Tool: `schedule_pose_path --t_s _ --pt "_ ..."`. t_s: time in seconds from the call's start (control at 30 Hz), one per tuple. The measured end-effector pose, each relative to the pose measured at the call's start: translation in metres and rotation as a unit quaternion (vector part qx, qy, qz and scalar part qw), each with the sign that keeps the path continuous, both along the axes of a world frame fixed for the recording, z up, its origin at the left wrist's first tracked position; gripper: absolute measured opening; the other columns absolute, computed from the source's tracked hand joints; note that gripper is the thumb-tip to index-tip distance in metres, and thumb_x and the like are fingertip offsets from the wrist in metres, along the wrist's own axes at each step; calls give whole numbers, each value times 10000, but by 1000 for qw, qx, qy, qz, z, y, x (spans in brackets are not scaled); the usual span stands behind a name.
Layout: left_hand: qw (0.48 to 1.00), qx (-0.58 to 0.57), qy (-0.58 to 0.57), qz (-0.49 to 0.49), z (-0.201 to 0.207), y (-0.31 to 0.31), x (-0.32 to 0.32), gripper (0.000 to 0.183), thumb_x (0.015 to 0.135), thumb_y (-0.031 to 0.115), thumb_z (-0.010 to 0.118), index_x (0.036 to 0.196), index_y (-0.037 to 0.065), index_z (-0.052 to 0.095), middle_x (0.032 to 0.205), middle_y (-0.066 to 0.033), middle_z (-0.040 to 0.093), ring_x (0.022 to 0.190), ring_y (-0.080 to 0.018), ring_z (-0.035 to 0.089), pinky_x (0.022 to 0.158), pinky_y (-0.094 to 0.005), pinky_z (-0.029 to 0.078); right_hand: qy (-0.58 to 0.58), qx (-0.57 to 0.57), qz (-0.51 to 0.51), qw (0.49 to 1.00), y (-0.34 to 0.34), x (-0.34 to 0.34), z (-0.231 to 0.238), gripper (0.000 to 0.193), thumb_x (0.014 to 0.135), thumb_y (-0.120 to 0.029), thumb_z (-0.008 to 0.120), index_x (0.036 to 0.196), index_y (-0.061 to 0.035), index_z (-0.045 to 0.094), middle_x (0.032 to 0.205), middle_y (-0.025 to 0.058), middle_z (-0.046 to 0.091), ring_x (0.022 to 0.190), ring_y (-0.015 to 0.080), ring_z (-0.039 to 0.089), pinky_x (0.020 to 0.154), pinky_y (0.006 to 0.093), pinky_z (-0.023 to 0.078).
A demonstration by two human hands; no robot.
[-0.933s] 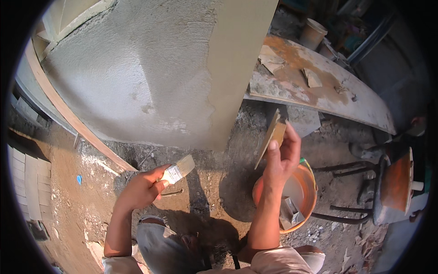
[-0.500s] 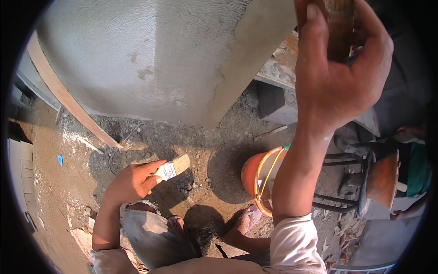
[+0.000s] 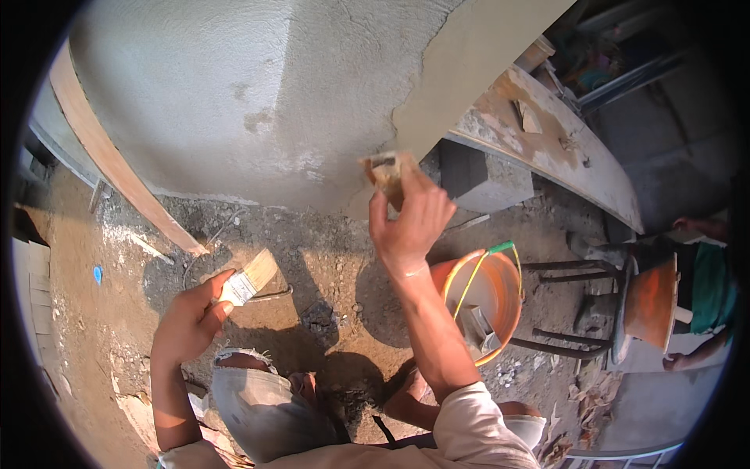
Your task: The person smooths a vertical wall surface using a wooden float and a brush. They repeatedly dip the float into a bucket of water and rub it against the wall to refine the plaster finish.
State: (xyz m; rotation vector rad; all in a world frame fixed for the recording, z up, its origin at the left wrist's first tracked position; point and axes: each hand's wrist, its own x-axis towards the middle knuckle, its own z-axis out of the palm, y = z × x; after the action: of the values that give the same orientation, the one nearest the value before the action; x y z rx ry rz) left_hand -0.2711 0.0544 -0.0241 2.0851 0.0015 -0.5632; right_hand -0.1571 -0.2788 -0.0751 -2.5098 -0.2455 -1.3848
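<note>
My left hand [image 3: 186,324] is closed on the handle of a flat paintbrush [image 3: 250,279], its pale bristles pointing up and right above the ground. Out in front, my right hand [image 3: 412,227] grips a small brown wood-like block [image 3: 388,173], somewhat blurred, with a dark patch on its end. That block is near the lower corner of a grey plastered wall [image 3: 336,94]; whether they touch I cannot tell. A smoother, beige-grey band [image 3: 461,78] of plaster runs along the wall's right edge. Beside my right forearm stands an orange bucket [image 3: 512,313] holding a grey metal tool [image 3: 475,322].
A wooden plank [image 3: 117,156] leans at the left. Right of the wall, a mortar-stained board [image 3: 574,144] rests over a grey block [image 3: 488,181]. Another person [image 3: 711,289] is at the far right by a second orange bucket [image 3: 652,305] and a dark-legged stand [image 3: 574,344].
My right hand has come down and left with the block, from the upper right to the wall's lower corner. The paintbrush has shifted slightly left. More of the bucket and board shows.
</note>
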Motion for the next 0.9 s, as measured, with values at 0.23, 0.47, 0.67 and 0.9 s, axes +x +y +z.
schedule_pose_path --t_s 0.23,0.47,0.67,0.9 --pt "997 -48 33 60 -26 3 -4 509 983 41 606 1485 36 517 909 -20 650 623 -82 511 594 -260 463 -212 -90 -39 972 -33 64 138 508 741 -177 797 1194 -61 599 966 101 577 917 333 572 771 447 383" --pt "998 -22 46 32 -27 -19 21 514 987 19 597 1493 43 510 919 -28 663 625 -88 543 608 -264 473 179 28 -48 982 -9 -21 -174 503 775 -141 753 1246 -62 597 1160 107 635 1008 323 586 822 462 412" --pt "988 -57 123 -80 -61 -53 68 512 1031 98 563 1532 107 460 1075 -9 664 717 -67 577 623 -238 472 250 270 292 883 13 -97 -82 506 912 -188 692 1365 7 577 1143 180 642 1015 343 596 905 427 418" --pt "933 72 188 -298 -30 -64 41 534 1043 249 558 1562 212 438 1032 -72 729 769 -126 673 758 -313 529 21 586 262 767 -65 4 41 500 1050 -205 598 1476 31 486 1296 120 636 1161 161 589 1001 314 464"
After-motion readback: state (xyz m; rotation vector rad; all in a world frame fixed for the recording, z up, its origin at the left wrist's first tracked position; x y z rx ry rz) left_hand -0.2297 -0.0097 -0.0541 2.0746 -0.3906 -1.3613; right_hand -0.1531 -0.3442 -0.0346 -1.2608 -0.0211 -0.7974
